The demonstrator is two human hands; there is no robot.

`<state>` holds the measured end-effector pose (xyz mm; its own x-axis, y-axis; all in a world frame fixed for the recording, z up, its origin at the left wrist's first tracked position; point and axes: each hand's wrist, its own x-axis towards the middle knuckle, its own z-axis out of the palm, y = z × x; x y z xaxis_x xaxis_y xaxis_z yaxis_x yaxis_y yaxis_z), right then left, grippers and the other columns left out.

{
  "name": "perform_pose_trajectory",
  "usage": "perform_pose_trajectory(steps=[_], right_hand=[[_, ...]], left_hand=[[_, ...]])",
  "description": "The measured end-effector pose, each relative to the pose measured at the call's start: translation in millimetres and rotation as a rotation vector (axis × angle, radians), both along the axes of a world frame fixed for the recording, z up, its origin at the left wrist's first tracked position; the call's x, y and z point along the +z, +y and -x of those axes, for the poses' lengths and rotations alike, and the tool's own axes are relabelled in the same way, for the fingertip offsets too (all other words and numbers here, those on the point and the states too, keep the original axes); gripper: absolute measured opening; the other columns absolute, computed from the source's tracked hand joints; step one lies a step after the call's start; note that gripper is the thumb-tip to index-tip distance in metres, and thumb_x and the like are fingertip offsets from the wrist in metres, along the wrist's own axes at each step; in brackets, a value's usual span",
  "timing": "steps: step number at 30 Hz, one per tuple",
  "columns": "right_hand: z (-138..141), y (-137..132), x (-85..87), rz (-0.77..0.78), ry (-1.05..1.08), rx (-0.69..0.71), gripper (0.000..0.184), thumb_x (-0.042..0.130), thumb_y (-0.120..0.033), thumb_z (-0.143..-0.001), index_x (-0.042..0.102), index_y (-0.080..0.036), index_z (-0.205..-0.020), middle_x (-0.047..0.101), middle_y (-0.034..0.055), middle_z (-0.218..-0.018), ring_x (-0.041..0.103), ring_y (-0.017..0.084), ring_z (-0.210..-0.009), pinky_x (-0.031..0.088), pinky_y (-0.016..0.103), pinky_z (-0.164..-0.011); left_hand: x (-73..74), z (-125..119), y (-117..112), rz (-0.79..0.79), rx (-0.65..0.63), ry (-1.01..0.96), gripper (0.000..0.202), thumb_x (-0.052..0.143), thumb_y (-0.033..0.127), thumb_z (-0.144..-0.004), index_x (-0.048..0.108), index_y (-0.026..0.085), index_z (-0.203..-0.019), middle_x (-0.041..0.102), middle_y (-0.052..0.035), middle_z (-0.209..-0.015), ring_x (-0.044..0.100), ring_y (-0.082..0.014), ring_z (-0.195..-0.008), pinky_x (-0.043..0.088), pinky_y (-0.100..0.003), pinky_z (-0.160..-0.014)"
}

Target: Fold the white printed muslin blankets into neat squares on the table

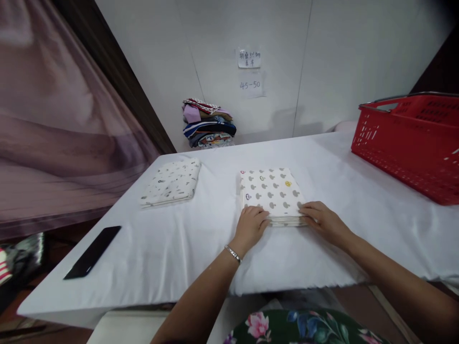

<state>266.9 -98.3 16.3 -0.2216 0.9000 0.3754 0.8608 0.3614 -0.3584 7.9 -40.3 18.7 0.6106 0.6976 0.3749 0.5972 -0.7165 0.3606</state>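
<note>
A folded white cloth with grey mushroom prints (270,192) lies in the middle of the white table (179,248). My left hand (250,224) rests flat on its near left corner, fingers stretched out. My right hand (321,218) lies at its near right corner, fingers curled against the folded edge. A silver bracelet (233,253) sits on my left wrist. A second folded white cloth with small dark prints (172,182) lies further left on the table, apart from both hands.
A red plastic basket (412,143) stands at the table's right. A black phone (93,252) lies near the left front edge. A stack of folded coloured clothes (208,123) sits against the back wall under paper notes (250,71). A mauve curtain (53,119) hangs at left.
</note>
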Motion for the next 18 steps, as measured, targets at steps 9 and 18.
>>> perform_pose_trajectory(steps=[9,18], right_hand=[[0.9,5.9,15.8,0.080,-0.071,0.038,0.024,0.043,-0.030,-0.088,0.063,-0.022,-0.099,0.060,0.0072,-0.104,0.053,0.023,-0.097,0.047,0.038,-0.078],[-2.3,12.5,16.1,0.005,-0.161,0.144,0.023,0.044,-0.024,-0.087,0.063,-0.021,-0.100,0.061,0.0079,-0.102,0.054,0.022,-0.094,0.046,0.037,-0.078]], left_hand=[[7.3,3.2,9.0,0.033,-0.051,0.059,0.020,0.053,0.030,-0.085,0.061,0.024,-0.102,0.059,-0.0026,-0.098,0.050,-0.0185,-0.092,0.038,-0.034,-0.082],[9.7,1.8,16.7,0.081,-0.086,0.072,0.022,0.042,0.029,-0.090,0.063,0.023,-0.091,0.059,-0.0009,-0.087,0.051,-0.0154,-0.085,0.038,-0.032,-0.080]])
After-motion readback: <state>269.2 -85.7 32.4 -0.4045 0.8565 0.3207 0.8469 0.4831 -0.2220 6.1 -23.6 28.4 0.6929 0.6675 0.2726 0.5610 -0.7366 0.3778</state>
